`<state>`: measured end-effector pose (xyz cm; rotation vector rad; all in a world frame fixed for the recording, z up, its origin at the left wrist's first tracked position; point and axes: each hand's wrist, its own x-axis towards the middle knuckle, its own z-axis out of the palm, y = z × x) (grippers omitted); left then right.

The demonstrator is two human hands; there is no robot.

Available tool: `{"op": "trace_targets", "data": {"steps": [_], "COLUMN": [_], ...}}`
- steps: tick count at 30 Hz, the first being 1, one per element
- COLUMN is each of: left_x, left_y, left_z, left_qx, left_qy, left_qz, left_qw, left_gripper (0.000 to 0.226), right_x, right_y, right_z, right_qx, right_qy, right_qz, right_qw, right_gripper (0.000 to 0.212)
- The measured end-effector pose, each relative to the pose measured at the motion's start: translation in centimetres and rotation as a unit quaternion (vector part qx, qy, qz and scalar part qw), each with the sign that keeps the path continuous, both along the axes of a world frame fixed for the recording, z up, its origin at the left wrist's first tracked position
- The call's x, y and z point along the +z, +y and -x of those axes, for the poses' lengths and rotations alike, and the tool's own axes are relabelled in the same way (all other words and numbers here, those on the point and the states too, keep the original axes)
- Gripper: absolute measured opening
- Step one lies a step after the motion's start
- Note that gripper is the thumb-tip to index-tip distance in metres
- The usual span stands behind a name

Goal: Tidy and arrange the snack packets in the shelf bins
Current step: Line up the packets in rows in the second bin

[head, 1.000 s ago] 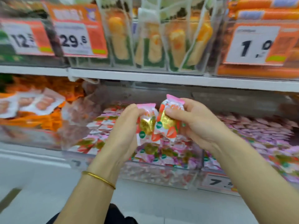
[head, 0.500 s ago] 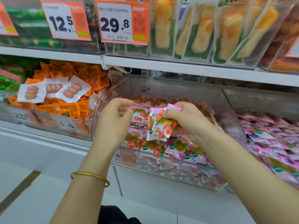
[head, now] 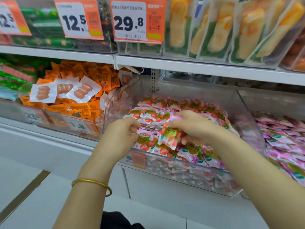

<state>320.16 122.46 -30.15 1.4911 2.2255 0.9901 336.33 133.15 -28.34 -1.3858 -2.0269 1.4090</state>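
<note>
Both hands now sit lower, on the pile point(head: 181, 104) in the clear bin point(head: 247, 123), right hand point(head: 193, 128) grip pinching a strawberry packet point(head: 170, 138) just above it, left hand point(head: 122, 134) grip pinching a second packet point(head: 143, 141) by its pink edge.

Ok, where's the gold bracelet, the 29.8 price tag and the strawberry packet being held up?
gold bracelet point(head: 89, 180), head view, top of the band.
price tag point(head: 130, 22), head view, on the big printed digits.
strawberry packet point(head: 170, 137), head view, front face, below its gold label.
</note>
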Motion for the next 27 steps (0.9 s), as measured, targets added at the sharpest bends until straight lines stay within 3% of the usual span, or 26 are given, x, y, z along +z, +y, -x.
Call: {"op": "trace_targets", "data": {"steps": [2, 5, 10, 12, 15, 17, 20, 23, 25, 27], "left_x": [0.2, 0.7, 1.2, 1.1, 1.0, 1.0, 0.9, 0.8, 0.7, 0.6], "left_y": [-0.1, -0.4, -0.9, -1.0, -1.0, -0.9, -0.6, -0.2, 0.3, 1.0], "left_z": [0.3, 0.8, 1.0, 1.1, 1.1, 1.0, 0.7, 0.0, -0.9, -2.1], "left_qx": [0.040, 0.086, 0.122, 0.126, 0.120, 0.110, 0.085, 0.048, 0.015, -0.031], "left_qy": [0.005, -0.007, -0.029, -0.034, -0.036, -0.032, -0.011, 0.026, 0.041, 0.048], "left_qz": [-0.052, -0.114, -0.183, -0.191, -0.185, -0.183, -0.173, -0.152, -0.136, -0.115], "left_qw": [0.998, 0.990, 0.975, 0.973, 0.975, 0.976, 0.981, 0.987, 0.990, 0.992], "left_gripper": [0.032, 0.035, 0.042, 0.042, 0.041, 0.041, 0.040, 0.036, 0.032, 0.029], "right_x": [0.1, 0.5, -0.5, -1.2, -1.4, -1.5, -1.0, 0.6, 1.9, 2.7], "right_y": [0.8, 0.6, -2.1, -2.5, -2.8, -2.8, -3.0, -1.7, -0.3, 0.5], "right_z": [-0.2, 0.7, 5.8, 7.5, 8.0, 7.6, 6.5, 3.2, -0.4, -3.7], "right_qx": [-0.012, -0.006, 0.028, 0.063, 0.108, 0.110, 0.100, 0.066, 0.075, 0.092], "right_qy": [0.052, 0.052, 0.097, 0.007, -0.208, -0.228, -0.146, -0.070, -0.102, -0.147], "right_qz": [0.025, -0.035, -0.048, -0.151, -0.342, -0.397, -0.399, -0.347, -0.339, -0.327], "right_qw": [0.998, 0.998, 0.994, 0.987, 0.910, 0.882, 0.900, 0.933, 0.932, 0.929], "right_gripper": [0.041, 0.035, 0.033, 0.032, 0.043, 0.046, 0.043, 0.022, 0.006, 0.007]}}
